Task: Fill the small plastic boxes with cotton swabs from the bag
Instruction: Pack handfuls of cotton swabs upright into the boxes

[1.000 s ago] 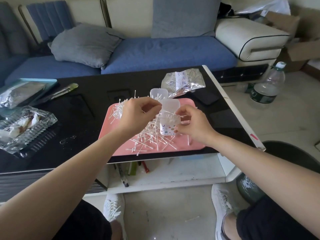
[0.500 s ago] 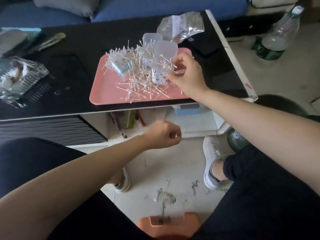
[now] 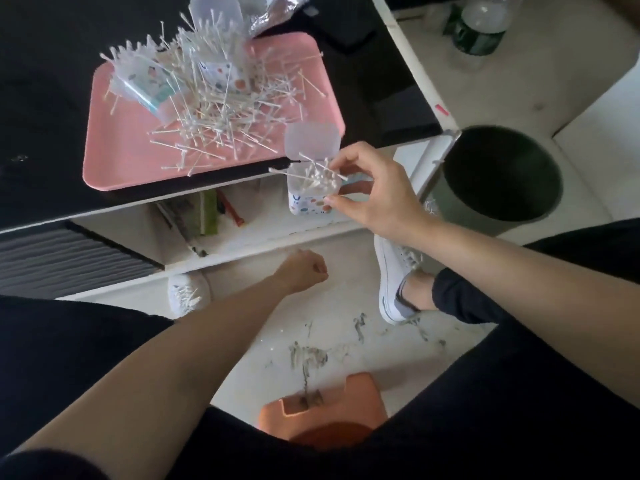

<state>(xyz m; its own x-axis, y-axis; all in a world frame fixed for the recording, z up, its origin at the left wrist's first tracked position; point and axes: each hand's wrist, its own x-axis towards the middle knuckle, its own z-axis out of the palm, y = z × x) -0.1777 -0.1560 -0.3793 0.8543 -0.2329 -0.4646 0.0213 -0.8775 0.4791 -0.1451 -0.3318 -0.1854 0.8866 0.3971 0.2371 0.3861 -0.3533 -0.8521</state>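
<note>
The small plastic box (image 3: pixel 306 202), lid up and swabs (image 3: pixel 313 176) lying crosswise over its mouth, hangs just off the bench (image 3: pixel 41 109) edge, pinched in the right hand (image 3: pixel 375 195) grip. It is best held level, over the bench. The left hand (image 3: pixel 304 271) is curled near the floor; what its grip holds, I cannot tell.

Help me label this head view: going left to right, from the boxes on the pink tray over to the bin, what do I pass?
Tipped box on the pink tray → upright box among loose swabs → held box → right hand gripping it → dark bin.
</note>
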